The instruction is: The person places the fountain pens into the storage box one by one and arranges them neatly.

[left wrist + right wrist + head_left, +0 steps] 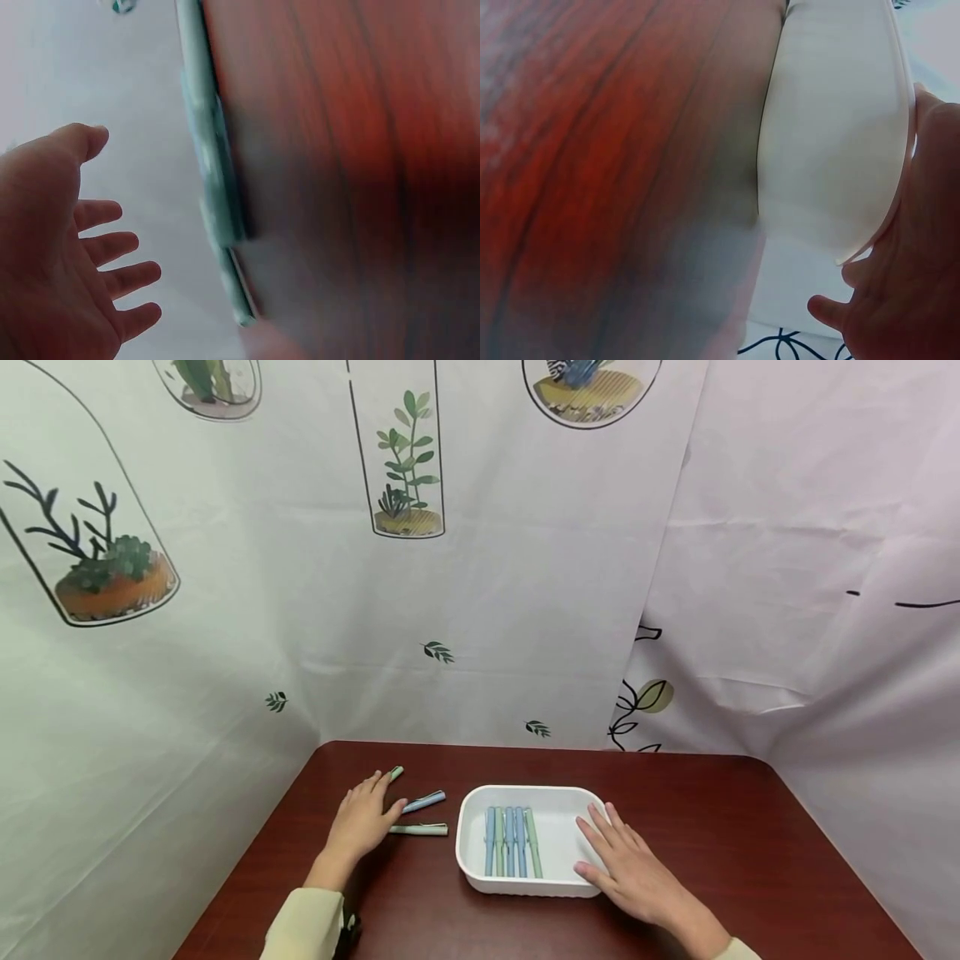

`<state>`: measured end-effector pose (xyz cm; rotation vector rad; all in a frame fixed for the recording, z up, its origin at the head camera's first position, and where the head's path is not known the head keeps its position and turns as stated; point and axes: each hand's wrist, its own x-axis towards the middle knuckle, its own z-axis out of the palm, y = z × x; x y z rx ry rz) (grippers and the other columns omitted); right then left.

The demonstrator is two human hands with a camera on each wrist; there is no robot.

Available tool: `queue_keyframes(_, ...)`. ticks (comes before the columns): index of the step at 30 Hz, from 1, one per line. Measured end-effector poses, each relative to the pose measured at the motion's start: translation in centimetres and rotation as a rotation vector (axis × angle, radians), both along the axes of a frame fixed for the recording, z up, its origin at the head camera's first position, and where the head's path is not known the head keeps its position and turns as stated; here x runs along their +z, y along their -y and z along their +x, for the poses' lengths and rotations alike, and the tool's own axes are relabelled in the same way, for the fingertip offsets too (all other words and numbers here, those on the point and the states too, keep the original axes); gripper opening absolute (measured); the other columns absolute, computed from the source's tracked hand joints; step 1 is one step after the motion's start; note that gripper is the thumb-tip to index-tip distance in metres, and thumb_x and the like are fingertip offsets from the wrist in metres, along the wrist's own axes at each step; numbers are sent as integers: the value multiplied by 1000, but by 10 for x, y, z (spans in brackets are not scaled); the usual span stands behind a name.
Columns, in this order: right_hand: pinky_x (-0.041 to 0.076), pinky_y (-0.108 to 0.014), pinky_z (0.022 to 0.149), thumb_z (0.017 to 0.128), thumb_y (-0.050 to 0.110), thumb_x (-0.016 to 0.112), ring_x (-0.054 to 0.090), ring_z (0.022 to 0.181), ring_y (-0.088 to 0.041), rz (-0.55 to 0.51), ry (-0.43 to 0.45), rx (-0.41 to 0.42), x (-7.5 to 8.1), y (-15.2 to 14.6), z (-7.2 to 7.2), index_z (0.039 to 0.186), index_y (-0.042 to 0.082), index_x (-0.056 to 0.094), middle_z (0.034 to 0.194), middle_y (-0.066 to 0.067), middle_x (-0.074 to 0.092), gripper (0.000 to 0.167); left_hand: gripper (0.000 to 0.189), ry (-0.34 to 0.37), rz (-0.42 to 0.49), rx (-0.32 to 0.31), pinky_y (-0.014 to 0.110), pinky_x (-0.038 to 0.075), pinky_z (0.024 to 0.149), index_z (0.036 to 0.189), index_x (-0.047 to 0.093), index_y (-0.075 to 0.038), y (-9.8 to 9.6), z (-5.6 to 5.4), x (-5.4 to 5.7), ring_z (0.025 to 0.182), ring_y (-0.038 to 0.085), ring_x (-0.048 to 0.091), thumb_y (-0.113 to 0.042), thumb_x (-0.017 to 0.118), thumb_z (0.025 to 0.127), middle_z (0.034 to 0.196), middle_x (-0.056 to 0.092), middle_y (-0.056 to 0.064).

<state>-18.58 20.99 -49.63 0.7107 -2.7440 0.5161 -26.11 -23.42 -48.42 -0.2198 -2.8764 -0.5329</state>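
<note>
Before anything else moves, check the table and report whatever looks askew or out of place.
Only slightly: in the white tray, the rightmost green pen slants, its near end angled right, while the other four line up. Three loose pens lie unaligned by the left hand. No spill shows.

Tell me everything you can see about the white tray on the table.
The white tray is shallow and rectangular with rounded corners, a smooth rim and low walls; it looks like plastic. It sits upright, open side up, on the reddish-brown table. Five blue and green pens lie side by side in its left part, as the head view shows it; its right part is bare. The person's right grip lies over the right rim, apparently touching it.
</note>
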Motion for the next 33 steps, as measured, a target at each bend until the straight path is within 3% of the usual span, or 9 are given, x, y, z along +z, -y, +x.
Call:
queue_keyframes(15,34,-66,109,100,50,57,24,150,-46,8,12,1,-1,-1,-2,151,13,49,162,-15,35,64,65,139,22,83,69,32,108,153,39,3,27,-32,-4,139,53,36,-28,62,100,154,37,33)
queue_keyframes(21,34,-66,109,100,51,57,24,150,-46,5,21,1,-3,-1,-3,151,13,50,162,-15,35,64,63,196,57,130,71,34,104,151,40,4,32,-38,-11,136,54,36,-26,61,101,150,40,34)
queue_keyframes(33,34,-66,109,101,51,56,24,150,-46,23,18,-3,-2,-1,-3,151,13,51,162,-16,35,62,57,180,31,176,67,40,93,146,48,5,35,-44,-18,126,50,41,-24,64,99,141,48,32)
